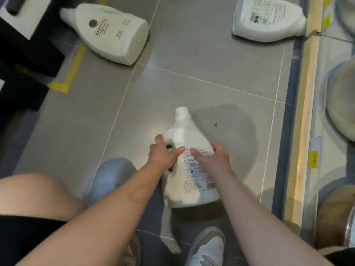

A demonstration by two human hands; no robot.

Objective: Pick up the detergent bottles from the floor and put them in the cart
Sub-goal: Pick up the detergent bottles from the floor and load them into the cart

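- Presently, the nearest detergent bottle [192,181] lies on its side on the floor [192,83], cap [182,112] pointing away from the person. It has not been lifted.
- The left grip [163,154] holds the handle [166,177], with fingers curled round it. The right grip [217,156] clasps the far flank of the body, thumb on the label.
- Risk: the right grip bears on smooth plastic only. If the bottle is full, the weight may slide out of that hand and swing on the handle.
- Risk: a swing or drop would land near the white shoe [207,248], just beside the bottle's base.
- Risk: whether the cap is tight cannot be told. Tipping the neck downward on the lift could cause a leak.
- Risk: the shelf edge [303,131] runs close on the right, and a wide lift could knock it.
- Two more bottles remain on the floor, one far left [111,33] and one far right [269,22], well apart from each other.
- The cart cannot be identified with certainty, so the carry path is unjudged.
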